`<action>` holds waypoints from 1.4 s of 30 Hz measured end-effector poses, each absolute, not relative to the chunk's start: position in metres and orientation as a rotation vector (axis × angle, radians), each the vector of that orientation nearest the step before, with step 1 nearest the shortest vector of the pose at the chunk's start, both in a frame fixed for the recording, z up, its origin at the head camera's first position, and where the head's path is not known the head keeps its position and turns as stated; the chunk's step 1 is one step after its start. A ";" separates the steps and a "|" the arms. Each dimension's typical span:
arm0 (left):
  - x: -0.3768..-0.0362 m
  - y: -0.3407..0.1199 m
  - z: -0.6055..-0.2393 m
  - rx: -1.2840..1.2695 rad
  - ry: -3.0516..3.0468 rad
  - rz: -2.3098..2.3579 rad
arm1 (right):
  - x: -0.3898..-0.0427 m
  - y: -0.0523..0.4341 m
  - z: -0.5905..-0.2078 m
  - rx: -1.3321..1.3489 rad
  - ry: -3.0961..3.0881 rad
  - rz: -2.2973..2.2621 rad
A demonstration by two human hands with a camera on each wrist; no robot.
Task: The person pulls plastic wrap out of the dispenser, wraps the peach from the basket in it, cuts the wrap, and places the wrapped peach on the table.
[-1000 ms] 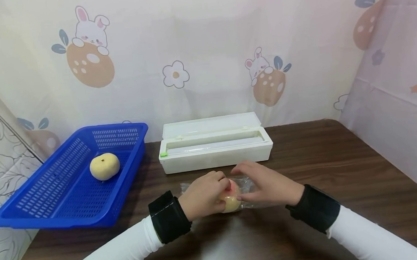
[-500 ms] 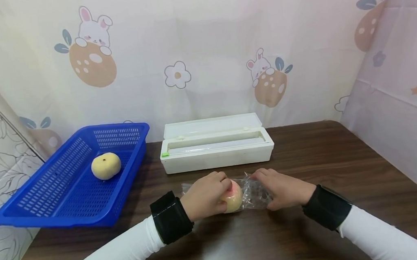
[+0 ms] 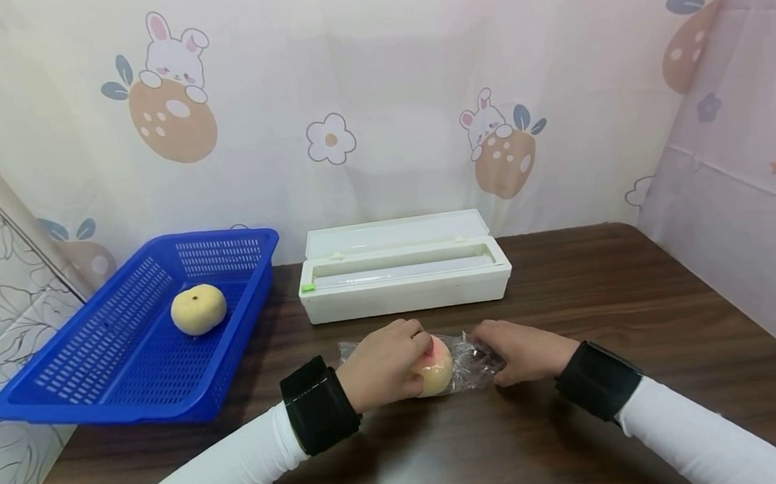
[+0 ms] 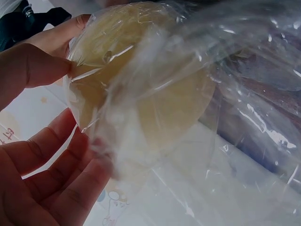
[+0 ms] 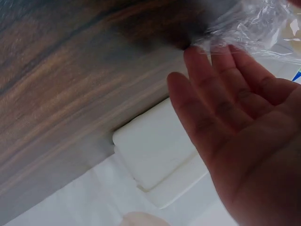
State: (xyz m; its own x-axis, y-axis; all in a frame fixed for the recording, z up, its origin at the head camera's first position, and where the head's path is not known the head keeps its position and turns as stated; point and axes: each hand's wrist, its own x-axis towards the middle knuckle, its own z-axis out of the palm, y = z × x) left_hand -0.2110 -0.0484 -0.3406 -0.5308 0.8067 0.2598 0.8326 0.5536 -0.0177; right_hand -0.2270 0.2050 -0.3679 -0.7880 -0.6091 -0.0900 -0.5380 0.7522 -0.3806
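Near the middle of the table, in the head view, my left hand (image 3: 387,363) grips a pale yellow peach (image 3: 437,367) with a pink blush. Clear cling film (image 3: 469,361) covers the fruit and spreads out to its right in crumpled folds. The left wrist view shows thumb and fingers around the film-covered peach (image 4: 174,103). My right hand (image 3: 526,349) is at the right end of the film, fingers and thumb apart on either side of the folds. Its fingertips touch the crumpled film (image 5: 254,28) in the right wrist view, with the fingers only slightly bent.
Behind the hands stands a white cling film box (image 3: 406,294), lid raised, a roll inside and a green slider at its left. A blue basket (image 3: 245,344) on the left holds another pale yellow fruit (image 3: 198,309). A printed curtain (image 3: 401,66) backs the wooden table (image 3: 603,278).
My right hand has moved from beside the peach to the right end of the film, then slightly back left, bunching the film. The left hand keeps its grip on the peach.
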 end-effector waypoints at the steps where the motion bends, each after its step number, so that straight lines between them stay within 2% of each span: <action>1: -0.211 -0.048 -0.341 -1.371 -2.556 -0.160 | -0.228 0.205 -0.368 -0.912 2.742 -0.505; 18: -0.211 -0.049 -0.342 -1.372 -2.569 -0.178 | -0.223 0.203 -0.350 -0.938 2.773 -0.616; 29: -0.211 -0.049 -0.342 -1.373 -2.571 -0.169 | -0.216 0.185 -0.336 -1.104 2.817 -0.750; 42: -0.211 -0.049 -0.342 -1.378 -2.573 -0.170 | -0.214 0.158 -0.340 -1.277 2.860 -0.896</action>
